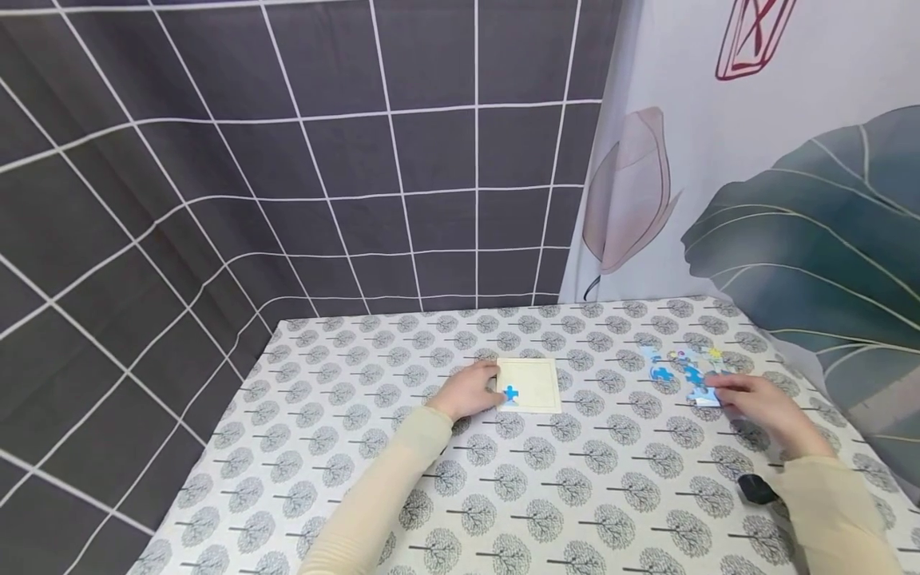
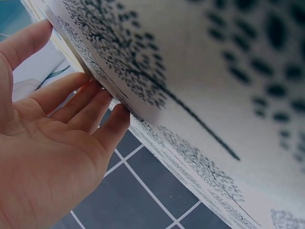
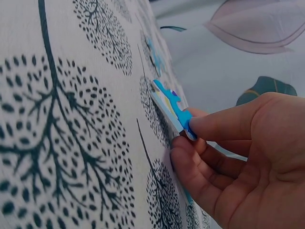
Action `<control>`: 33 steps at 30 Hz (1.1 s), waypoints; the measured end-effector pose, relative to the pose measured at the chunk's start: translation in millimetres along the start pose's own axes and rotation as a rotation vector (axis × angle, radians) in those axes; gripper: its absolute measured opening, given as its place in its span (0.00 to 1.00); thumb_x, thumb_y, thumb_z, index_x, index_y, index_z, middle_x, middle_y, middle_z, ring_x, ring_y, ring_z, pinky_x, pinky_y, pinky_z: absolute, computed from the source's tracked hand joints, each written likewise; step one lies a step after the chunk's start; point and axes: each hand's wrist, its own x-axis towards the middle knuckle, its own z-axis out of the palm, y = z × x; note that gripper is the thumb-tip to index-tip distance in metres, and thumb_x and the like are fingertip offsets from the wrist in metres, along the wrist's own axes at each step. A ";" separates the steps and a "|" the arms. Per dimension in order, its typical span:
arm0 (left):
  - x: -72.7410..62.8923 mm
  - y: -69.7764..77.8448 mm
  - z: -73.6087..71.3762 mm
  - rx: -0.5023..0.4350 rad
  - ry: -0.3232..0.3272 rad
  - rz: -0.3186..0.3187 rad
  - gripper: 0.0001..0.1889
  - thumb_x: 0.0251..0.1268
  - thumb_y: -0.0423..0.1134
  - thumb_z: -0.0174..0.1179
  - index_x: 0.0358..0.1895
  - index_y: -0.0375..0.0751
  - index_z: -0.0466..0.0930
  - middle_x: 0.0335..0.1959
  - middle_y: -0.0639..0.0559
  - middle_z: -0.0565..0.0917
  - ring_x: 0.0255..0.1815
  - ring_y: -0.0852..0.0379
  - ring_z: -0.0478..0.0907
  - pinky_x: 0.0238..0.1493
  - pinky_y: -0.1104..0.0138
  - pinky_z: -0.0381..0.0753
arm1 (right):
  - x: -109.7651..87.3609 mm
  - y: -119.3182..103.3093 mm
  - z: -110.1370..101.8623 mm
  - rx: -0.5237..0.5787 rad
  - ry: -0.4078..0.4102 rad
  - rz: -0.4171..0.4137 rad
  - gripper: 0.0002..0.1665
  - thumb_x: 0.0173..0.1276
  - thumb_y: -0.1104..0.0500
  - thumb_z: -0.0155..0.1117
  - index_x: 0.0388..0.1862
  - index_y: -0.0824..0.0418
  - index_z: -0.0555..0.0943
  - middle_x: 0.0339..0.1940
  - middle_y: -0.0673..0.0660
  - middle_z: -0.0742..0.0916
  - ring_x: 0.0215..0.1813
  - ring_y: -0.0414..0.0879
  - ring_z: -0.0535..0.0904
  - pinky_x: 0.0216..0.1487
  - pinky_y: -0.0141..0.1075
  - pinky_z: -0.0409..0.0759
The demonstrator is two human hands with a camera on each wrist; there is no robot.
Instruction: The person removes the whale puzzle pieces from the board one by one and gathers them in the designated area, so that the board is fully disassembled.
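Observation:
A pale square puzzle board (image 1: 535, 387) lies flat on the patterned cloth. One blue puzzle piece (image 1: 510, 393) sits in its near left corner. At the board's left edge rests my left hand (image 1: 465, 391), thumb and fingers spread along the side; the left wrist view shows the fingertips (image 2: 86, 78) touching that edge. Off to the right, my right hand (image 1: 765, 407) pinches a blue puzzle piece (image 3: 183, 114) between thumb and fingers. Several loose puzzle pieces (image 1: 661, 373) lie around and beyond it, and a light blue piece (image 1: 704, 396) shows beside the fingertips.
A white tablecloth (image 1: 503, 511) with grey tree prints covers the table. Behind it hangs a dark curtain with white grid lines (image 1: 431, 152), and a pale curtain with leaf and flower prints (image 1: 647, 263) stands at the right. A small black object (image 1: 756, 489) is at my right sleeve.

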 end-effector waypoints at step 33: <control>1.1 -2.4 -0.3 0.026 0.009 0.009 0.34 0.66 0.51 0.65 0.71 0.37 0.72 0.75 0.45 0.68 0.75 0.46 0.65 0.75 0.54 0.64 | 10.5 -4.7 -4.2 -0.161 0.028 0.002 0.19 0.74 0.66 0.55 0.54 0.81 0.78 0.54 0.81 0.80 0.37 0.54 0.87 0.38 0.50 0.87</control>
